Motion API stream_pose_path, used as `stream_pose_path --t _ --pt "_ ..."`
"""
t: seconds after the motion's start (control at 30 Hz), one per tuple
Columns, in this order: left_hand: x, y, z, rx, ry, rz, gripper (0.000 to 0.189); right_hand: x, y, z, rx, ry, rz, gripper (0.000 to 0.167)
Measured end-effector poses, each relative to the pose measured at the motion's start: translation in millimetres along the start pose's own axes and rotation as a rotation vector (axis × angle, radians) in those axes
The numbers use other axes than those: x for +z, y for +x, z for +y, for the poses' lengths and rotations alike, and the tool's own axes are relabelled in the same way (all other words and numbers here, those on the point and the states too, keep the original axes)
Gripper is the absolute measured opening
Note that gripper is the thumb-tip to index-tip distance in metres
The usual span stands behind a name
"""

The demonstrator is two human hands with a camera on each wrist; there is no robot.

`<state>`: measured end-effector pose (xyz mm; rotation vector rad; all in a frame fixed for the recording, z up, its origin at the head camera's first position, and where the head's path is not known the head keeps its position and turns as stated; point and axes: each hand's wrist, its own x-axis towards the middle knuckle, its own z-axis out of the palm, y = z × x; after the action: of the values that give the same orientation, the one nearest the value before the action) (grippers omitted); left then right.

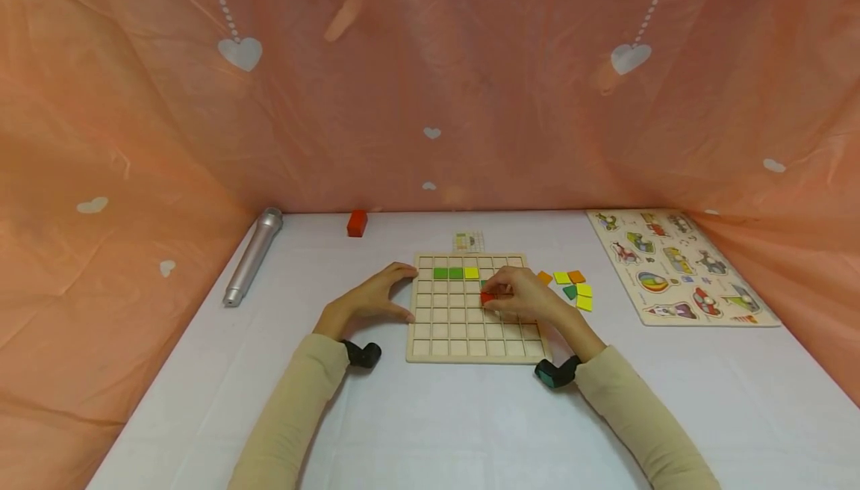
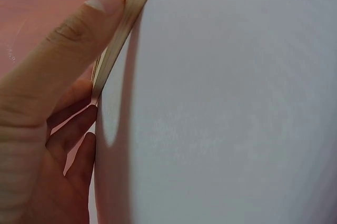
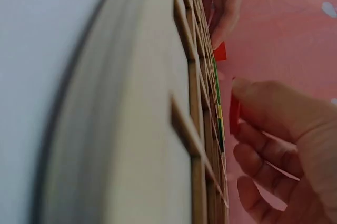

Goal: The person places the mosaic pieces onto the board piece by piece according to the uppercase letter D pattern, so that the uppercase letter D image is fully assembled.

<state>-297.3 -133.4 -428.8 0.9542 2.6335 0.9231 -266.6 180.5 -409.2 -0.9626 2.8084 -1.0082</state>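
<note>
A wooden grid board [image 1: 440, 329] lies on the white table. My left hand [image 1: 369, 297] is at its left side, thumb and fingertips spread apart along the edge; the thumb [image 2: 84, 34] touches the rim in the left wrist view. Over the board's right half, my right hand [image 1: 527, 294] pinches a red square tile [image 1: 487, 299] between thumb and fingers. That tile stands on edge above the grid in the right wrist view. Two green tiles [image 1: 448, 273] and a yellow tile [image 1: 471, 273] fill cells near the top. A dark green tile [image 1: 484, 283] is partly hidden by my right hand.
Several loose yellow, orange and green tiles [image 1: 584, 290] lie right of the board. Behind it is a small printed card [image 1: 468, 242]. A red block [image 1: 357, 223] and a silver tube [image 1: 254, 257] are at the back left, a picture puzzle board [image 1: 634, 258] at the right.
</note>
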Motion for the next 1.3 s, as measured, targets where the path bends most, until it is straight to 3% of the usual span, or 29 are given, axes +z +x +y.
stream_pose_path --t 0.47,1.03,1.3 --pt "-1.4 -0.9 0.7 -0.014 -0.002 -0.009 0.085 5.5 1.4 15.4 -0.013 -0.033 0.033 0.025" --pt "-0.3 -1.1 1.6 -0.018 -0.009 -0.006 0.085 1.2 -2.2 14.6 -0.018 0.009 0.006 0.017" --pt "-0.5 -1.8 2.0 -0.015 -0.007 -0.006 0.085 -25.7 -22.7 24.0 0.05 -0.005 0.128 0.015"
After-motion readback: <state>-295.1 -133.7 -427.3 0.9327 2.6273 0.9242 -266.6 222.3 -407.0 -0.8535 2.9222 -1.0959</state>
